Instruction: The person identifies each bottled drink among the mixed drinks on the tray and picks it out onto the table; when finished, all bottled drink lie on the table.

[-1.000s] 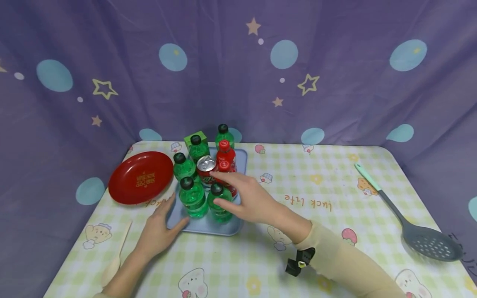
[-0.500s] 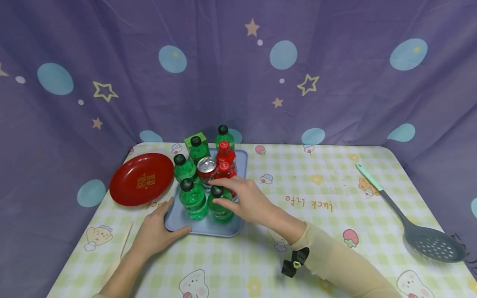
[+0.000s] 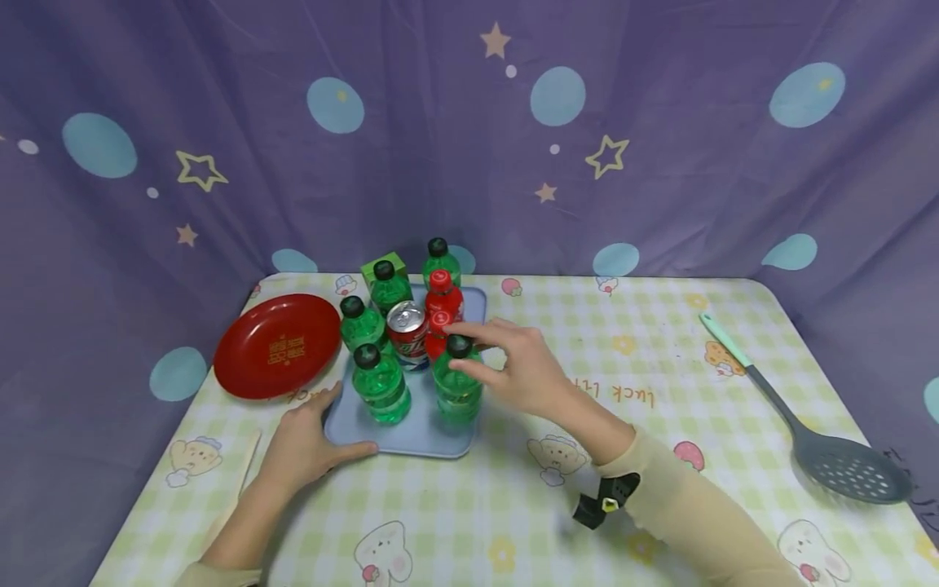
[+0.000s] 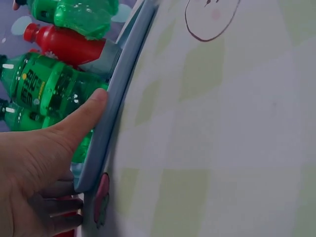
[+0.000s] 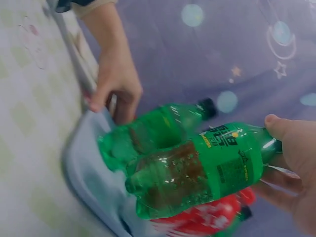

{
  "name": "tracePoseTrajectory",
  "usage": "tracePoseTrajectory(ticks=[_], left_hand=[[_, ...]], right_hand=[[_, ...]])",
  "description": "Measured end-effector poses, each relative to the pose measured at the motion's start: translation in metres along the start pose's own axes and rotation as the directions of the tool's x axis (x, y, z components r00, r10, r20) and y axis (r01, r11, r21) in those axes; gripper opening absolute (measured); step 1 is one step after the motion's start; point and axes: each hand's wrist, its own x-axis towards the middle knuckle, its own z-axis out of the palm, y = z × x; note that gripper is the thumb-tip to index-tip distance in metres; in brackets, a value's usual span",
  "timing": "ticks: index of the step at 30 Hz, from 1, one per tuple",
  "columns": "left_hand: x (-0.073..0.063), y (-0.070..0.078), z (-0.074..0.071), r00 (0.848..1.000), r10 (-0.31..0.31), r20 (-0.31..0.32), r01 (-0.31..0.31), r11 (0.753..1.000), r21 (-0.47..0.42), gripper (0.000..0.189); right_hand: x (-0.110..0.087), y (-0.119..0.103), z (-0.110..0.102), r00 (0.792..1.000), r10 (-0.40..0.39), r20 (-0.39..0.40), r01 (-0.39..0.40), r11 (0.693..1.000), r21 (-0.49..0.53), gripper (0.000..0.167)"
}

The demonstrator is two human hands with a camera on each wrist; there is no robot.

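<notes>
My right hand (image 3: 531, 371) pinches the neck of a green soda bottle (image 3: 458, 395) just below its black cap. In the right wrist view this bottle (image 5: 212, 173) hangs tilted, its base clear of the tray. My left hand (image 3: 297, 448) grips the near left corner of a blue tray (image 3: 418, 444), the thumb along the front rim. On the tray stand several other green bottles, one of them (image 3: 381, 391) near the left hand. Two red-capped bottles (image 3: 443, 303) and a red soda can (image 3: 407, 334) fill the middle.
A red oval plate (image 3: 279, 346) lies left of the tray, and a green box (image 3: 385, 265) stands behind the bottles. A pale wooden spoon (image 3: 248, 465) is partly hidden under the left forearm. At the far right lies a grey slotted spatula (image 3: 844, 469). A purple curtain (image 3: 469, 163) hangs behind.
My right hand has closed on the near right green bottle and moved it up and to the right, away from its neighbour. The left hand has settled onto the tray's corner.
</notes>
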Motion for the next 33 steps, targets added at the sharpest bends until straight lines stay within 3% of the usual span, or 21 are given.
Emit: tracePoseTrajectory(ticks=[3, 9, 15, 23, 33], left_hand=[[0.0, 0.001, -0.006, 1.0, -0.023, 0.018, 0.022, 0.999, 0.024, 0.122], [0.001, 0.007, -0.008, 0.998, -0.057, 0.037, 0.054, 0.995, 0.081, 0.123], [0.0, 0.01, -0.011, 0.999, -0.038, 0.027, 0.036, 0.996, 0.085, 0.121], [0.004, 0.011, -0.012, 0.999, -0.036, 0.035, 0.032, 0.994, 0.103, 0.118], [0.008, 0.011, -0.012, 0.999, -0.028, 0.043, 0.022, 0.992, 0.124, 0.115]], right_hand=[[0.006, 0.006, -0.014, 0.999, 0.002, -0.044, -0.002, 1.0, 0.007, 0.041], [0.018, 0.028, -0.043, 0.993, 0.074, -0.095, -0.078, 0.996, -0.042, 0.039], [0.037, 0.055, -0.059, 0.985, 0.118, -0.126, -0.131, 0.986, -0.1, 0.038], [0.056, 0.085, -0.058, 0.964, 0.234, -0.125, -0.252, 0.956, -0.15, 0.037], [0.075, 0.102, -0.046, 0.931, 0.343, -0.125, -0.36, 0.92, -0.156, 0.037]])
